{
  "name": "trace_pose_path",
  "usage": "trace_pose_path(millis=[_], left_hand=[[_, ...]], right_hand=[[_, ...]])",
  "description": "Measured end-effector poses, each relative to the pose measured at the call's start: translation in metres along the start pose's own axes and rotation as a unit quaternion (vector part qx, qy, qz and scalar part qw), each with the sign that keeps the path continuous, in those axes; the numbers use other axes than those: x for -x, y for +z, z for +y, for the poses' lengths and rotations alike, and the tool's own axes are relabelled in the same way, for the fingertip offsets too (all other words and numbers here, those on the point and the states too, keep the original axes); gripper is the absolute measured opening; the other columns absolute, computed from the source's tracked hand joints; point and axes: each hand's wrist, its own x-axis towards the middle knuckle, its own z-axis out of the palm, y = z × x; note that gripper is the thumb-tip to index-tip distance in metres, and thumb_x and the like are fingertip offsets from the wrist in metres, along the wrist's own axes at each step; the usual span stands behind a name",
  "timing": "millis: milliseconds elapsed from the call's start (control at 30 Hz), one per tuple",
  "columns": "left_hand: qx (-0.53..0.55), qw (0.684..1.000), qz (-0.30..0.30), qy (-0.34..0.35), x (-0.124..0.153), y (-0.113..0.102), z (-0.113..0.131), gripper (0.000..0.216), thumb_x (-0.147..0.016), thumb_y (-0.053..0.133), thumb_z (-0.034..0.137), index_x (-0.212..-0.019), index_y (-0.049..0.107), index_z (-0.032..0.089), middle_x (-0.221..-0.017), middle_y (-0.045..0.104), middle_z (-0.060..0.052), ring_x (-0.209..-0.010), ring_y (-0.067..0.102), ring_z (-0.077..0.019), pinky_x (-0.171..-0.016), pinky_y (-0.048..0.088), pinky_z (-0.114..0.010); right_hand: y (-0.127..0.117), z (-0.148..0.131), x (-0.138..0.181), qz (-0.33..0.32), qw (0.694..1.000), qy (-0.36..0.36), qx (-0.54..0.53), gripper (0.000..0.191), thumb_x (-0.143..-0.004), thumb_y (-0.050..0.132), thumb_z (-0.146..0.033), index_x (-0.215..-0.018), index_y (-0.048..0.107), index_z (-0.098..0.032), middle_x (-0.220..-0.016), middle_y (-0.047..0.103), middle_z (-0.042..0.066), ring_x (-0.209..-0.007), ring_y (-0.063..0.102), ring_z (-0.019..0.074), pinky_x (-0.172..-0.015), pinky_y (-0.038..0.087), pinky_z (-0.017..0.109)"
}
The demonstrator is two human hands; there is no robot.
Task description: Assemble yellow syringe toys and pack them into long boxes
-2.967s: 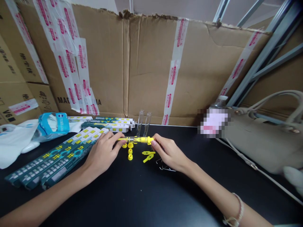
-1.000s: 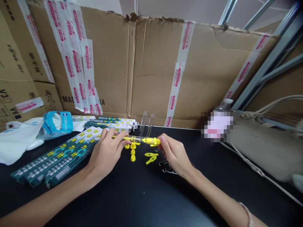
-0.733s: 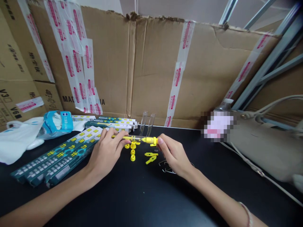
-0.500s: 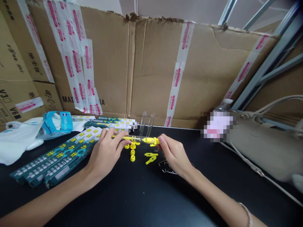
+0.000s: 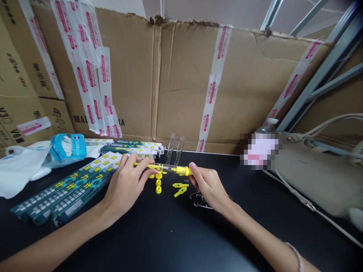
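Note:
My left hand (image 5: 128,180) is closed around a clear plastic tube (image 5: 169,169) with a yellow strip inside, held level above the black table. My right hand (image 5: 209,186) pinches a yellow end plug (image 5: 185,171) at the tube's right end. The plug's narrower part sits inside the tube mouth. Below the tube lie several small yellow caps (image 5: 158,189) and two flat yellow pieces (image 5: 180,192). A small spring (image 5: 186,180) lies beside these pieces. Bent metal wire hooks (image 5: 200,200) rest under my right hand, which partly hides them.
Long green-and-white boxes (image 5: 76,185) lie at left, with more behind. Two clear tubes (image 5: 179,149) stand near the cardboard wall (image 5: 184,83). A blue tissue pack (image 5: 68,147) is at far left. A bottle (image 5: 262,149) and a beige bag (image 5: 314,170) stand at right.
The yellow end plug has gone further into the tube's right end, so the tube now covers its narrower part. Both hands have stayed in nearly the same place.

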Motion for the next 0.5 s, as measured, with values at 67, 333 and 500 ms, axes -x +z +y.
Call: trace_pose_path(millis=[67,333,500], left_hand=[[0.005,1.0,0.0,-0.007,-0.0003,0.0005,-0.0006,0.022,-0.098,0.052,0.033,-0.108,0.066,0.02,-0.091,0.056,-0.006,-0.09,0.051,-0.0271,-0.079,0.048,-0.04],[0.028,0.999,0.001,-0.021,-0.0009,0.002,-0.0042,0.021,-0.098,0.053,0.031,-0.106,0.066,0.017,-0.09,0.054,-0.005,-0.087,0.05,-0.027,-0.079,0.047,-0.042],[0.02,1.0,0.014,0.01,-0.0002,0.0011,-0.0019,0.017,-0.097,0.054,0.024,-0.105,0.066,0.016,-0.09,0.054,-0.006,-0.087,0.048,-0.0265,-0.078,0.046,-0.04]], right_hand=[[0.0004,0.0009,0.0003,0.003,1.0,0.0,0.002,0.053,-0.104,0.029,-0.047,-0.062,0.046,-0.021,-0.056,0.045,-0.003,-0.051,0.044,0.0131,-0.056,0.033,0.027],[-0.0029,-0.0025,-0.0003,-0.009,0.997,-0.065,0.035,0.027,-0.104,0.035,-0.038,-0.086,0.048,-0.022,-0.073,0.049,-0.003,-0.065,0.048,0.0145,-0.063,0.035,0.026],[0.0014,-0.0003,0.0005,-0.011,1.0,-0.015,-0.017,0.051,-0.104,0.03,-0.044,-0.06,0.04,-0.021,-0.055,0.04,-0.005,-0.05,0.041,0.0115,-0.055,0.033,0.025]])
